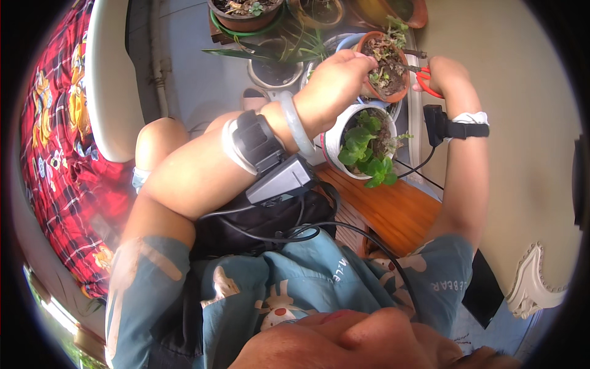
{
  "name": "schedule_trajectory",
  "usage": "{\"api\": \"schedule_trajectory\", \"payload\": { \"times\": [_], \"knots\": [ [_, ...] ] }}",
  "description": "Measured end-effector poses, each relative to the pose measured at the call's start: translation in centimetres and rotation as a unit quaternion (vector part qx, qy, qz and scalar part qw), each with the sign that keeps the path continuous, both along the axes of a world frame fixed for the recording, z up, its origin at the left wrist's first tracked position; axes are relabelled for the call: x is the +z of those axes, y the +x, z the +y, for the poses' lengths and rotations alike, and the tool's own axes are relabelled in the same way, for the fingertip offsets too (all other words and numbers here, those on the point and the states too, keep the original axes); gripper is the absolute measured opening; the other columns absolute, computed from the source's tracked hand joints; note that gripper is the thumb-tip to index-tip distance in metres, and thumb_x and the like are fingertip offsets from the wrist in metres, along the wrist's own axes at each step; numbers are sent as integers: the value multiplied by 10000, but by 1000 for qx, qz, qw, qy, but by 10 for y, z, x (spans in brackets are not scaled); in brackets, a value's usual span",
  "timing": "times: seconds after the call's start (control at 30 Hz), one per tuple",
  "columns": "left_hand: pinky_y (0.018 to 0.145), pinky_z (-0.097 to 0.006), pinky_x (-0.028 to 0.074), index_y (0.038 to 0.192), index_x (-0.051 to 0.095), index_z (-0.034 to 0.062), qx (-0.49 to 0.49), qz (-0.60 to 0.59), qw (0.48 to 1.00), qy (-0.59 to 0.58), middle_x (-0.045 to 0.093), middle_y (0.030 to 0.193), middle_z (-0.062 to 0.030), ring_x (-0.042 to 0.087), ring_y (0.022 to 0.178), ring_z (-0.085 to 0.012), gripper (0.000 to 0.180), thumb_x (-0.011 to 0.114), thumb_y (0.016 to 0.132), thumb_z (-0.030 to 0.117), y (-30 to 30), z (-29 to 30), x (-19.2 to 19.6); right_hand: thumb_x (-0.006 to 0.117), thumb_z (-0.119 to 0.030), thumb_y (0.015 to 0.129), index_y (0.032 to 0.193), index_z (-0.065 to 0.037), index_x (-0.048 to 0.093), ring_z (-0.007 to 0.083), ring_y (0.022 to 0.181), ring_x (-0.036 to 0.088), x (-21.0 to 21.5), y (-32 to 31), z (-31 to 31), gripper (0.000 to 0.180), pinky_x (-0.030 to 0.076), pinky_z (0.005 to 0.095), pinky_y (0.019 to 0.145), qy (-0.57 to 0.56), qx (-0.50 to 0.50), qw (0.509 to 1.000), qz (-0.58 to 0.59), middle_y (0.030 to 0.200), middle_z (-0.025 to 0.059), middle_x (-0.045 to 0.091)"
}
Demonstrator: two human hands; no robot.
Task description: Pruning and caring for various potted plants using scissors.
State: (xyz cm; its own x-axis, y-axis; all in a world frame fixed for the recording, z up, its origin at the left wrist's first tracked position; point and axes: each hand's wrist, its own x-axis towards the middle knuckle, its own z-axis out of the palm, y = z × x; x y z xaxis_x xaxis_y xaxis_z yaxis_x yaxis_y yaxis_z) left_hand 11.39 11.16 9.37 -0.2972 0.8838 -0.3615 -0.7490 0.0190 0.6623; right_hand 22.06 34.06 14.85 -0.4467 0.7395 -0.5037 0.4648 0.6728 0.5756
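My left hand (pixel 338 76) reaches forward and its fingers close on the rim of a small terracotta pot (pixel 386 92) holding dry soil and a few sprouts. My right hand (pixel 447 75) grips orange-handled scissors (pixel 424 79), whose blades point left over the soil of that pot. Just below sits a white pot (pixel 332 142) with a leafy green plant (pixel 365 150). Both wrists carry black strapped devices, and a pale bangle circles my left wrist.
Several more pots (pixel 246 15) with plants stand farther back on the grey floor. A wooden bench or shelf (pixel 393 212) lies under the white pot. A beige wall (pixel 528 123) is at right, a red patterned cloth (pixel 55 141) at left.
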Motion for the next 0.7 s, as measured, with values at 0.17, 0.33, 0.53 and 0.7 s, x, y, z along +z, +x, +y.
{"api": "schedule_trajectory", "payload": {
  "times": [0.17, 0.33, 0.53, 0.7],
  "knots": [
    [846, -268, 382, 1014, 615, 53, -16, 12, 999, -28, 606, 988, -20, 534, 918, -129, 261, 533, 872, 255, -4, -1, -5, 763, -559, 582, 936, -67, 643, 343, 900, 613, -14, 18, -9, 618, 495, 427, 760, -12, 31, 998, 55, 923, 167, 649],
    [864, -280, 393, 1024, 603, 47, -16, 31, 999, -35, 611, 1036, -33, 549, 947, -147, 251, 485, 906, 234, -6, -4, -2, 757, -520, 609, 932, -76, 635, 337, 900, 611, -16, 37, -14, 562, 495, 425, 753, -36, 21, 998, 42, 921, 160, 646],
    [926, -308, 372, 1084, 583, 40, -13, -4, 999, -46, 591, 1057, -32, 539, 984, -155, 299, 463, 921, 260, -15, -5, -9, 680, -329, 717, 910, -76, 603, 337, 831, 613, -37, 50, -13, 327, 496, 411, 729, 45, 235, 935, 261, 837, 144, 634],
    [914, -302, 380, 1090, 578, 32, -47, 1, 997, -53, 586, 1046, -35, 538, 987, -155, 308, 464, 922, 264, -9, -5, -2, 518, -77, 848, 908, -58, 537, 157, 650, 531, -64, 51, -6, 66, 469, 315, 534, -145, -42, 815, 560, 741, 62, 515]
  ]
}}
